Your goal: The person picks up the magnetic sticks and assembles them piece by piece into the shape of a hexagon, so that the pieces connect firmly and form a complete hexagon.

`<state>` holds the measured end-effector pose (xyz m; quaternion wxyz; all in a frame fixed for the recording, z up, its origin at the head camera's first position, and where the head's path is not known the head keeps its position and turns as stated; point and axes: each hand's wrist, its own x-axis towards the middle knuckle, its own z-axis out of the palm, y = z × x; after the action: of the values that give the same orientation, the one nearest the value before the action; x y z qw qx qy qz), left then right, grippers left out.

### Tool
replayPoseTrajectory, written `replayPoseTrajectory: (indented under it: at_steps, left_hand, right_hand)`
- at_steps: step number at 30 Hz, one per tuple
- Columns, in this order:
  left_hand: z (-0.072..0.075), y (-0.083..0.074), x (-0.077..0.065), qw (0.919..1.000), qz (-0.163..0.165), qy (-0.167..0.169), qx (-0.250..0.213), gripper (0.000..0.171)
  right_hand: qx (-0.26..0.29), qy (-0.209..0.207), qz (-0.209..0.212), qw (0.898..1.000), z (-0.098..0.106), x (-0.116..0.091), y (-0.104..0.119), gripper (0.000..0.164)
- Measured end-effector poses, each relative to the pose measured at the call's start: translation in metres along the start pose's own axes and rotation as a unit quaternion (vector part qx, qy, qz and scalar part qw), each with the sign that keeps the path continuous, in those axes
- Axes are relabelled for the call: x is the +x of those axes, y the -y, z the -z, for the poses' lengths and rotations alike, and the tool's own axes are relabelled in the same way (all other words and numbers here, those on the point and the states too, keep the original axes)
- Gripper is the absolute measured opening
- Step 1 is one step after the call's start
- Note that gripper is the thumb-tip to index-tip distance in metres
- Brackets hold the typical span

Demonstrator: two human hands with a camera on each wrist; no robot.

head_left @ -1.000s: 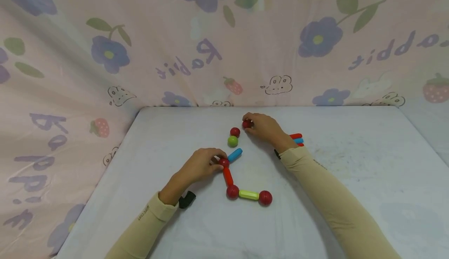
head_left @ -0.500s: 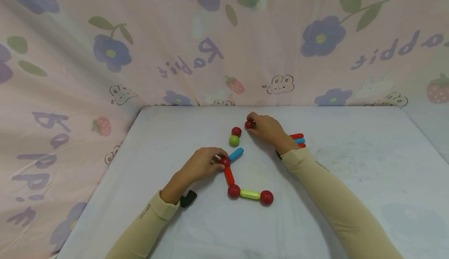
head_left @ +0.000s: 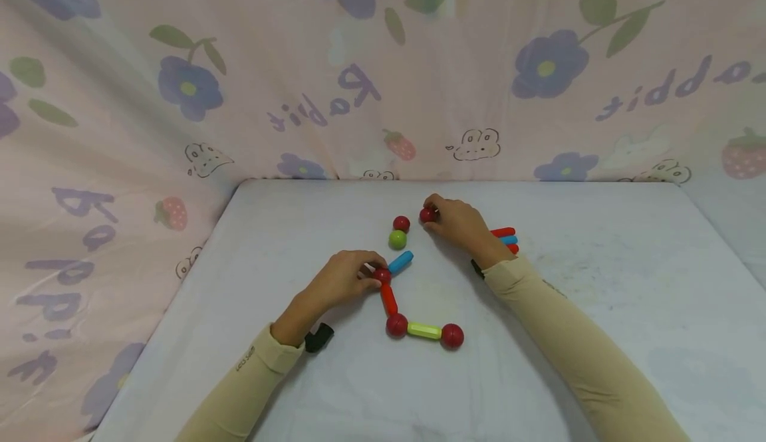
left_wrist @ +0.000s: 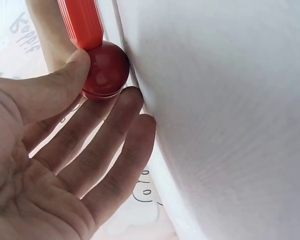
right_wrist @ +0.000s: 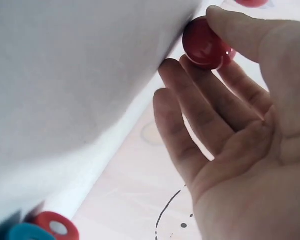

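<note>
My left hand (head_left: 344,279) grips a red ball (left_wrist: 108,70) between thumb and fingers. From that ball a blue rod (head_left: 401,262) points away to the back right, and a red rod (head_left: 389,300) leads down to a second red ball (head_left: 397,326). A yellow-green rod (head_left: 424,330) joins this one to a third red ball (head_left: 452,336), all lying on the white table. Farther back, my right hand (head_left: 459,224) pinches a separate red ball (right_wrist: 205,44), held low by the tabletop.
Just left of the right hand lie a loose red ball (head_left: 401,223) and a green ball (head_left: 397,240), side by side. Several red and blue rods (head_left: 509,240) lie beyond the right wrist, partly hidden by it. A printed curtain (head_left: 443,96) hangs along the table's back edge.
My right hand has shifted slightly to the right and nearer with its red ball, away from the loose red and green balls. The left hand and joined pieces stay in place.
</note>
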<state>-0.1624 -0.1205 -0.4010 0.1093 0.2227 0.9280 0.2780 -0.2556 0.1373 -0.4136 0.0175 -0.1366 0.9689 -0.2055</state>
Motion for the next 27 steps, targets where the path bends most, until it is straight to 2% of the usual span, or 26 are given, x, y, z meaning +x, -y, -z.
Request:
replayPoseTrajectory:
  at_steps: [9,17,27]
  left_hand:
    - [0.000,-0.001,0.000,1.0000,0.002,-0.001,-0.003,0.033]
    - [0.003,0.000,0.001,1.0000,-0.001,-0.008,0.002,0.032]
    - [0.000,-0.002,0.000,1.0000,0.007,-0.006,0.000,0.032]
  right_hand:
    - [-0.015,0.012,-0.011,1.000,0.000,-0.007,-0.001,0.046]
    - [-0.017,0.000,0.003,1.000,0.001,-0.010,-0.001,0.045]
    - [-0.024,0.012,0.006,1.000,-0.002,-0.018,0.001,0.047]
